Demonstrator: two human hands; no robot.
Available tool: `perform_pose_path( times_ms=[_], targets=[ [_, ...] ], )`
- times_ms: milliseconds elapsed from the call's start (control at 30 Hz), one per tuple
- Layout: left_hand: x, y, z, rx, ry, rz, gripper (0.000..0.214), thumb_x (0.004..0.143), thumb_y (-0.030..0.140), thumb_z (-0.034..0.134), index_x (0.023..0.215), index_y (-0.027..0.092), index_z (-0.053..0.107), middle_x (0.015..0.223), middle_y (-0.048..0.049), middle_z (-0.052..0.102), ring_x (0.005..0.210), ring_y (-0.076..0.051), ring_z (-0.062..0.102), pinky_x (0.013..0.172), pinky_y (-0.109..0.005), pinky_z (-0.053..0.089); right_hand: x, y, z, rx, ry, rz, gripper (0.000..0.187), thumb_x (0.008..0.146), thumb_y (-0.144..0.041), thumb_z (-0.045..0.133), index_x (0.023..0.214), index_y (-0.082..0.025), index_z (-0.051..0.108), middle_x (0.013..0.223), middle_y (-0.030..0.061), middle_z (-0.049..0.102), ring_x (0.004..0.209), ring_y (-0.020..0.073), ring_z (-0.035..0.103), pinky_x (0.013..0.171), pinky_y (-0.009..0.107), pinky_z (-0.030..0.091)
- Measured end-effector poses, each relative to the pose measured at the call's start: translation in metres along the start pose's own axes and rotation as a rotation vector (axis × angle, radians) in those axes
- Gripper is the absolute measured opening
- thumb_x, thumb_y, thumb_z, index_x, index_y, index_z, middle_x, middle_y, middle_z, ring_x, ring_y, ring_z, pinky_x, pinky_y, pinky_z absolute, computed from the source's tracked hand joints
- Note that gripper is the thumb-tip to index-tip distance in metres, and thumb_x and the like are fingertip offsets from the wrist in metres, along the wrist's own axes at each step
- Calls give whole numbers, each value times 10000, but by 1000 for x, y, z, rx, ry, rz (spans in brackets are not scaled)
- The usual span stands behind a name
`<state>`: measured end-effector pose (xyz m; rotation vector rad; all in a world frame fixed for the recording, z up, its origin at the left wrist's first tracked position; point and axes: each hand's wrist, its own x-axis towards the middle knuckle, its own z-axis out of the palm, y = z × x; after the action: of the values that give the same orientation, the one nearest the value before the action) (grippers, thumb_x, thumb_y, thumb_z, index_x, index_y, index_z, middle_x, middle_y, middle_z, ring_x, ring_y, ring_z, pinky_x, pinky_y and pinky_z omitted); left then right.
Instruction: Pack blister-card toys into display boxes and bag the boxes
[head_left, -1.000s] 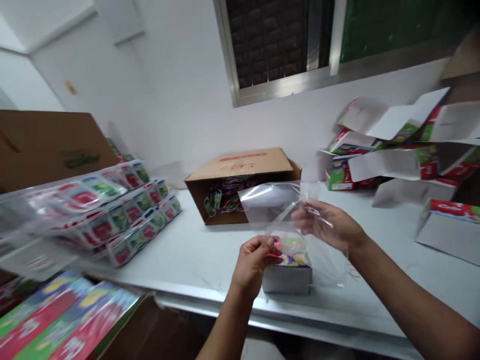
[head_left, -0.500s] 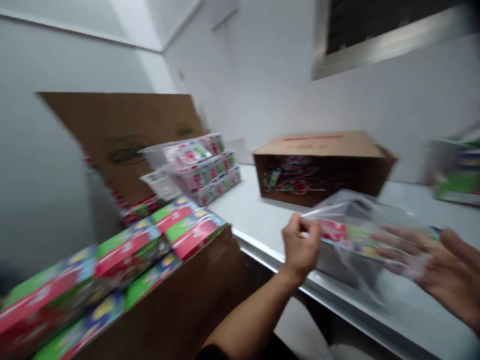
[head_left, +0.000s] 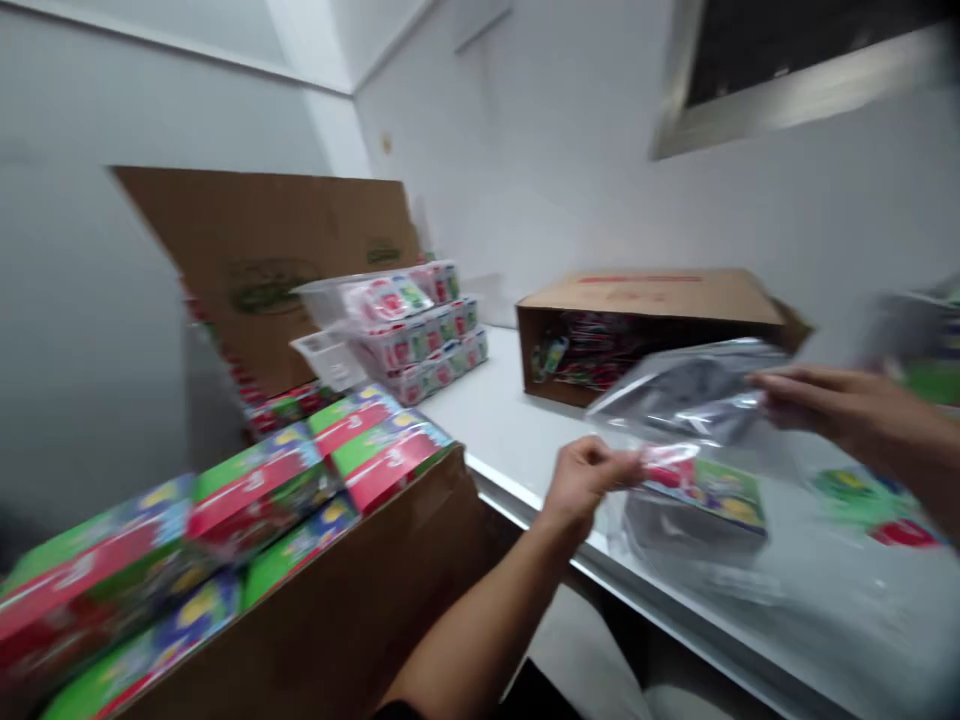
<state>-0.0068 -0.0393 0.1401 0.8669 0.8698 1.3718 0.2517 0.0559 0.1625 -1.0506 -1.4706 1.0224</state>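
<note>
Over the white table, my left hand (head_left: pixel 581 485) pinches the near left side of a clear plastic bag (head_left: pixel 682 390). A small box printed red, green and purple (head_left: pixel 720 490) lies at the bag, by my left fingertips; whether it is wholly inside I cannot tell. My right hand (head_left: pixel 832 395) has its fingers closed on the bag's upper right edge and holds the film raised. To the right, beneath my right forearm, lies a blurred green and red printed piece (head_left: pixel 874 505).
An open carton (head_left: pixel 645 290) holding many small packets stands at the back of the white table (head_left: pixel 502 400). Bagged packs (head_left: pixel 427 340) are stacked to its left. A carton (head_left: pixel 360 590) full of colourful boxes (head_left: pixel 255 490) fills the near left, with another open carton (head_left: pixel 300 270) behind.
My right hand has gone from spread fingers beside the bag to gripping its upper edge, lifting the film. My left hand keeps its pinch. The view has shifted slightly.
</note>
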Motion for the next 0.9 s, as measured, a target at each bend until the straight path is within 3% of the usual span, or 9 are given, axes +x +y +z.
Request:
perform_pose_path(
  times_ms=[67, 133, 300, 400, 500, 567, 667, 800, 900],
  targets=[
    [10, 3, 2, 25, 21, 13, 510, 484, 427, 897, 570, 174, 464, 545, 0, 657, 520, -163, 664, 573, -268, 509, -2, -15, -16, -432, 249, 52, 330, 825, -513, 599, 902, -224, 738, 886, 100, 717, 764, 237, 666, 731, 425, 506],
    [18, 2, 5, 63, 19, 29, 521, 551, 446, 869, 593, 180, 423, 600, -24, 695, 509, -162, 677, 553, -256, 515, -13, -25, -8, -599, 401, -18, 463, 757, -502, 687, 1101, -191, 679, 1028, 130, 697, 845, 272, 648, 798, 480, 475],
    [25, -7, 14, 187, 30, 93, 511, 667, 534, 770, 592, 182, 407, 599, -21, 693, 394, -116, 602, 454, -220, 461, -68, -25, 55, -752, 123, -454, 619, 784, -483, 692, 1313, -210, 521, 1203, 116, 641, 996, 285, 614, 849, 432, 482],
    [29, -9, 18, 308, 24, 170, 499, 755, 602, 657, 600, 178, 445, 569, 5, 655, 346, -83, 521, 411, -207, 399, -79, -13, 68, -984, 154, -544, 309, 881, -350, 600, 1130, -171, 629, 1067, 107, 682, 961, 277, 614, 824, 393, 463],
    [35, -4, 19, 571, 69, 309, 485, 774, 642, 612, 695, 171, 528, 626, -3, 652, 444, -100, 543, 475, -222, 425, -64, -8, 56, -1118, 300, -575, 189, 941, -260, 504, 937, -184, 677, 891, 62, 697, 818, 213, 628, 698, 304, 427],
    [41, 1, 19, 798, 137, 458, 592, 668, 627, 730, 996, 160, 574, 877, -65, 700, 653, -168, 643, 591, -268, 497, -51, -12, 46, -1220, 379, -629, 183, 942, -249, 510, 934, -195, 684, 866, 44, 696, 767, 184, 622, 629, 279, 379],
    [57, 7, 23, 1091, 268, 773, 959, 668, 498, 789, 1421, 157, 302, 1295, -183, 567, 1058, -283, 631, 822, -374, 526, -34, -23, 37, -1392, 425, -746, 194, 943, -197, 497, 936, -200, 691, 840, 34, 695, 737, 162, 604, 602, 271, 328],
    [95, 8, 33, 1307, 374, 897, 469, 936, 323, 493, 1375, 166, 442, 1088, -130, 710, 973, -254, 689, 824, -347, 512, -15, -28, 32, -1484, 436, -814, 227, 948, -180, 469, 1007, -208, 686, 928, 50, 712, 731, 156, 595, 622, 272, 313],
    [127, 4, 42, 1376, 436, 837, 410, 995, 322, 365, 1339, 156, 513, 942, -126, 756, 821, -241, 723, 731, -306, 503, 4, -16, 21, -1456, 455, -534, 249, 952, -285, 471, 1053, -188, 676, 935, 99, 709, 703, 180, 613, 592, 279, 296]
  ],
)
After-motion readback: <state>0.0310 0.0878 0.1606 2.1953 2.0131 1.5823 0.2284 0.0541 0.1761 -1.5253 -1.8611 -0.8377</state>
